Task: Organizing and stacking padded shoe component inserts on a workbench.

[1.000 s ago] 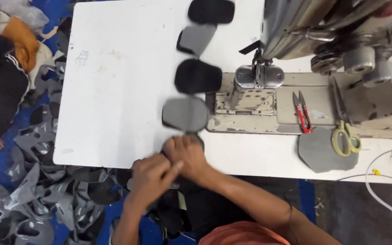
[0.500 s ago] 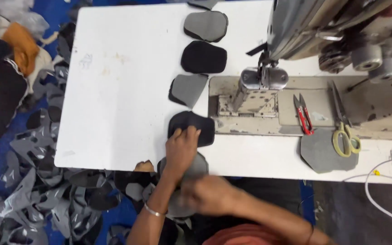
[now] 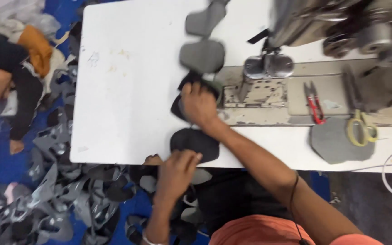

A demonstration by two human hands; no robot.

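Note:
A chain of grey and black padded fabric pieces runs up the white table (image 3: 114,90). My right hand (image 3: 198,105) lies palm down on a black piece (image 3: 178,109) beside the sewing machine base (image 3: 268,97), fingers curled over its edge. Beyond it are a grey piece (image 3: 203,56) and another grey piece (image 3: 205,20). My left hand (image 3: 176,174) is at the table's front edge, fingers pinching the near rim of a second black piece (image 3: 195,143).
Red thread snips (image 3: 315,103) and yellow-handled scissors (image 3: 361,127) lie by a grey cut piece (image 3: 336,143) at the right. A heap of grey and black offcuts (image 3: 46,199) covers the blue floor. Another person (image 3: 5,90) sits at the far left.
The chain of pieces has slid away from me. My right hand reached up onto the black piece by the machine. My left hand dropped back to the front edge.

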